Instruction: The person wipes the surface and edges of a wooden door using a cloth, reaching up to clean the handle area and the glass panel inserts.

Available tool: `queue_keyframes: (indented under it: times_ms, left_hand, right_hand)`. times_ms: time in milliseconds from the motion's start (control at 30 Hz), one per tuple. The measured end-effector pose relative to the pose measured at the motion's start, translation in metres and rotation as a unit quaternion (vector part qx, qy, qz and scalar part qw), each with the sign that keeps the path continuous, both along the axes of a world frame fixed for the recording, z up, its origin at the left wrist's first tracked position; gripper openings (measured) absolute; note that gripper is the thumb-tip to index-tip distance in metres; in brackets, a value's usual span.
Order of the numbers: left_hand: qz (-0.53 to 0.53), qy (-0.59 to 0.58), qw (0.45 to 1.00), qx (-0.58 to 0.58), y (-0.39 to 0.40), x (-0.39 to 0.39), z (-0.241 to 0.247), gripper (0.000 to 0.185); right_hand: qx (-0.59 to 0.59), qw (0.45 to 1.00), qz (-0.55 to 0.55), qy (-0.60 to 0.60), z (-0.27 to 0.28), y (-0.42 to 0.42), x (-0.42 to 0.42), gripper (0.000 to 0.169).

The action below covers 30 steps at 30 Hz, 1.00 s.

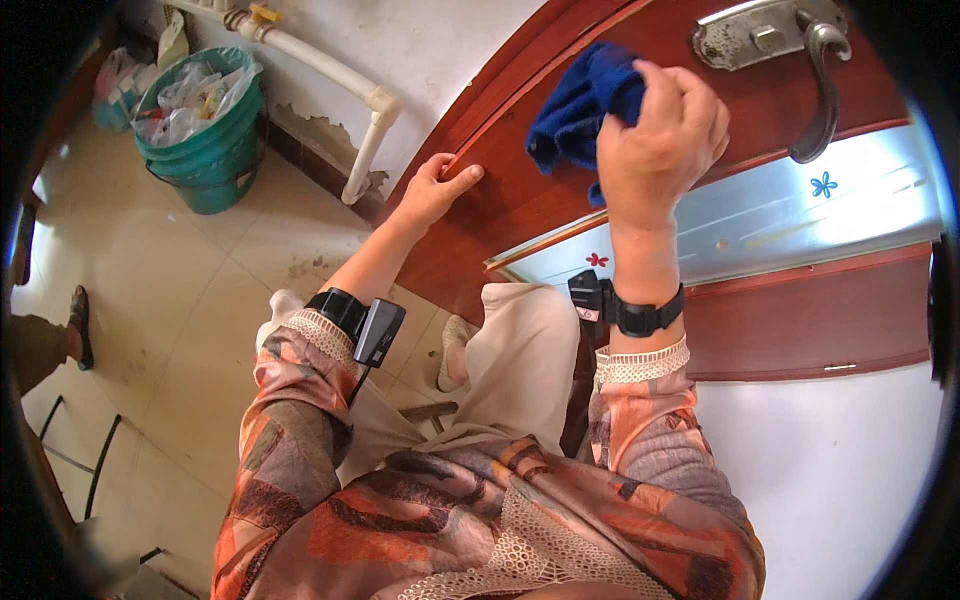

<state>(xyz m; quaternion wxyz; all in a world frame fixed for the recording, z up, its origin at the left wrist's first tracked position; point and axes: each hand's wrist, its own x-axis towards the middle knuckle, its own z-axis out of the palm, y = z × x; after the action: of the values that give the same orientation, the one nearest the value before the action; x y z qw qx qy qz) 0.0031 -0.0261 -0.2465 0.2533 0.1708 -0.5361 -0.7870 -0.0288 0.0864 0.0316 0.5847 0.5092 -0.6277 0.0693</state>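
A bunched dark blue cloth (574,112) hangs from my right hand (660,142), pinched between thumb and fingers. It lies against or just in front of a reddish-brown wooden door (517,195); I cannot tell how firmly it touches. My left hand (437,187) grips the door's edge, thumb on the face, most fingers hidden behind it. Right of the cloth, a worn metal handle plate (739,37) carries a curved lever handle (821,97). Below my right hand is a glossy pane (757,217) with flower stickers.
Left of the door stands a teal bucket (202,165) lined with a plastic bag full of rubbish. A white pipe (322,64) bends down along the peeling wall (307,135). Another person's sandalled foot (79,330) is at the far left on the tiled floor (165,300).
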Motion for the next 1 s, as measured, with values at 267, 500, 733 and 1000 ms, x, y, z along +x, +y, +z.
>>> queue_keyframes:
  times_ms: [267, 500, 733, 1000]
  left_hand:
    - [-0.013, 0.068, 0.997, 0.033, -0.011, -0.012, -0.024, 0.05]
    - [-0.112, 0.09, 0.988, 0.05, -0.016, 0.0, -0.014, 0.054]
    - [-0.025, 0.002, 0.993, -0.117, -0.02, 0.002, 0.005, 0.067]
    - [-0.038, 0.077, 0.992, -0.097, -0.024, 0.015, 0.031, 0.054]
  right_hand:
    - [0.174, 0.98, 0.025, -0.093, -0.151, 0.01, 0.002, 0.025]
    - [0.083, 0.913, 0.126, -0.379, -0.123, 0.055, 0.019, 0.041]
    - [-0.113, 0.597, 0.153, -0.78, -0.133, 0.125, 0.055, 0.022]
    - [-0.069, 0.779, 0.172, -0.599, -0.1, 0.079, 0.049, 0.026]
